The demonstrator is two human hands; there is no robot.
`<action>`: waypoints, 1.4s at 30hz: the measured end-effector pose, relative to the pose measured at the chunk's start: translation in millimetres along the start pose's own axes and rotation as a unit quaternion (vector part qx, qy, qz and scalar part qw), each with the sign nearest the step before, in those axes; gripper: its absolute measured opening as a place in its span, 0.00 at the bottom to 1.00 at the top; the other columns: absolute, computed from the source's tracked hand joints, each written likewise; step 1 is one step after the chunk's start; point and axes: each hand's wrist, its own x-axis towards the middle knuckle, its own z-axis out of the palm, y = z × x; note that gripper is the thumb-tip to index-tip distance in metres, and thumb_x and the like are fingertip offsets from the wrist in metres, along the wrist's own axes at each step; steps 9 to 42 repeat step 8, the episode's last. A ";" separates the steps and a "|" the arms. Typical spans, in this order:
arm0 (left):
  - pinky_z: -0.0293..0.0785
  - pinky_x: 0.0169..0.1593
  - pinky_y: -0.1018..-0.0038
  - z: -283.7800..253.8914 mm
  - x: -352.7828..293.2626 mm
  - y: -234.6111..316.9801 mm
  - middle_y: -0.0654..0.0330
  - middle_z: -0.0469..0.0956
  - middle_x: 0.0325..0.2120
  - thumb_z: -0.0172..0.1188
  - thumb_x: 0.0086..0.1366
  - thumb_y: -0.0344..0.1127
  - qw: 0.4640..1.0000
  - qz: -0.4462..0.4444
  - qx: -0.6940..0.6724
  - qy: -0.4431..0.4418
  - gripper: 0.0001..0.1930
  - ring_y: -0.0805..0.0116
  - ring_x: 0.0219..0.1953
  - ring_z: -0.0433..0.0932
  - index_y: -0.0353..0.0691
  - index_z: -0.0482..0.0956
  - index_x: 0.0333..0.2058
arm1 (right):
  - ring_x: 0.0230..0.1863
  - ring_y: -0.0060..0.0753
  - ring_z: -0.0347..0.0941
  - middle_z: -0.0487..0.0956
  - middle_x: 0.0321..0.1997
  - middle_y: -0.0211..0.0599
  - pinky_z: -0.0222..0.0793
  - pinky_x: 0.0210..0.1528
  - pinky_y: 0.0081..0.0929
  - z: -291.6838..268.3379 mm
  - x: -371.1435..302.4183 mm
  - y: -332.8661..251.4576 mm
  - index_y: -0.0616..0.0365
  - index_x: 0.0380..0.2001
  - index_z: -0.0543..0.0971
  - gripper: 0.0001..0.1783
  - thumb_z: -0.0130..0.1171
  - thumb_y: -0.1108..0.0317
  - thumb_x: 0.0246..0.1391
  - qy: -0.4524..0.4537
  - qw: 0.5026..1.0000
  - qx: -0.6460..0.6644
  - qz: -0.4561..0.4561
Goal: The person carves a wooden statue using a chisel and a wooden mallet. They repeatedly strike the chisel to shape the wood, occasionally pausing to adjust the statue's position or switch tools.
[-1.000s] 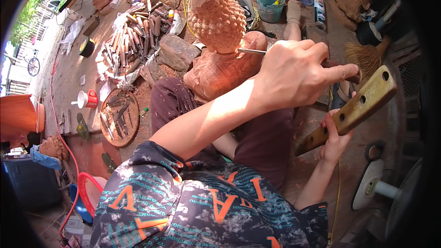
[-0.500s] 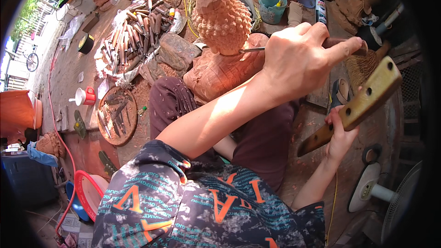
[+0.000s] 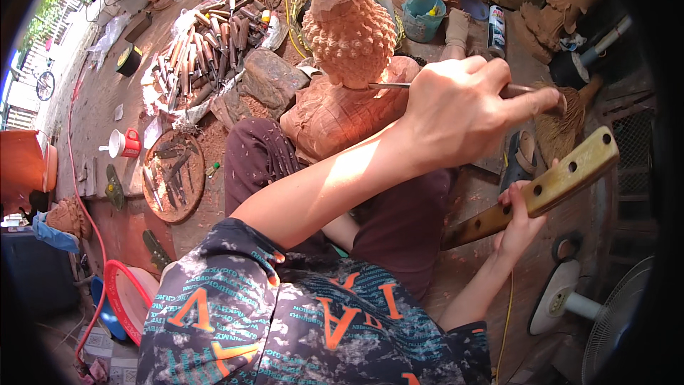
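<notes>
My left hand [image 3: 459,107] is closed around a carving chisel [image 3: 393,86], whose thin blade reaches left to the neck of a reddish-brown carved figure [image 3: 349,43]. The figure has a head of knobbly curls and a smoother body, and leans by my knees. The chisel's dark handle runs out past my left index finger. Lower right, my right hand [image 3: 521,224] grips a long, flat wooden club [image 3: 554,180], yellowish at one end and darker at the other, with several round dark holes. The club is apart from the chisel handle.
A heap of wooden-handled chisels [image 3: 206,53] lies at the far left. Nearer is a round tray [image 3: 196,199] with blades and shavings. A red cup [image 3: 130,143], a teal bucket [image 3: 423,18], a spray can [image 3: 496,32], a broom [image 3: 559,125] and a fan [image 3: 620,321] stand around.
My right hand has lowered the club and turned it flatter, its far end dropping. My left hand keeps the chisel at the figure's neck. The whole view has shifted slightly.
</notes>
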 end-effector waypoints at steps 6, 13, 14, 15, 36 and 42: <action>0.68 0.20 0.76 -1.6 -1.6 2.8 0.71 0.66 0.19 0.61 0.48 0.32 0.999 0.016 -0.029 0.009 0.26 0.74 0.20 0.72 0.70 0.81 0.47 | 0.30 0.20 0.67 0.73 0.32 0.31 0.67 0.35 0.21 6.7 -8.4 -2.2 0.62 0.53 0.66 0.25 0.63 0.77 0.52 0.012 0.997 -0.069 -0.035; 0.69 0.20 0.76 -3.8 0.5 4.1 0.70 0.66 0.19 0.61 0.47 0.32 0.999 0.014 -0.036 0.001 0.27 0.74 0.20 0.72 0.70 0.81 0.48 | 0.29 0.22 0.68 0.73 0.31 0.33 0.67 0.34 0.21 18.8 -7.2 -15.4 0.53 0.71 0.47 0.46 0.60 0.75 0.55 -0.011 0.998 0.052 -0.036; 0.69 0.20 0.76 -3.8 0.5 4.1 0.70 0.66 0.19 0.61 0.47 0.32 0.999 0.014 -0.036 0.001 0.27 0.74 0.20 0.72 0.70 0.81 0.48 | 0.29 0.22 0.68 0.73 0.31 0.33 0.67 0.34 0.21 18.8 -7.2 -15.4 0.53 0.71 0.47 0.46 0.60 0.75 0.55 -0.011 0.998 0.052 -0.036; 0.69 0.20 0.76 -3.8 0.5 4.1 0.70 0.66 0.19 0.61 0.47 0.32 0.999 0.014 -0.036 0.001 0.27 0.74 0.20 0.72 0.70 0.81 0.48 | 0.29 0.22 0.68 0.73 0.31 0.33 0.67 0.34 0.21 18.8 -7.2 -15.4 0.53 0.71 0.47 0.46 0.60 0.75 0.55 -0.011 0.998 0.052 -0.036; 0.69 0.20 0.76 -3.8 0.5 4.1 0.70 0.66 0.19 0.61 0.47 0.32 0.999 0.014 -0.036 0.001 0.27 0.74 0.20 0.72 0.70 0.81 0.48 | 0.29 0.22 0.68 0.73 0.31 0.33 0.67 0.34 0.21 18.8 -7.2 -15.4 0.53 0.71 0.47 0.46 0.60 0.75 0.55 -0.011 0.998 0.052 -0.036; 0.69 0.20 0.76 -3.8 0.5 4.1 0.70 0.66 0.19 0.61 0.47 0.32 0.999 0.014 -0.036 0.001 0.27 0.74 0.20 0.72 0.70 0.81 0.48 | 0.29 0.22 0.68 0.73 0.31 0.33 0.67 0.34 0.21 18.8 -7.2 -15.4 0.53 0.71 0.47 0.46 0.60 0.75 0.55 -0.011 0.998 0.052 -0.036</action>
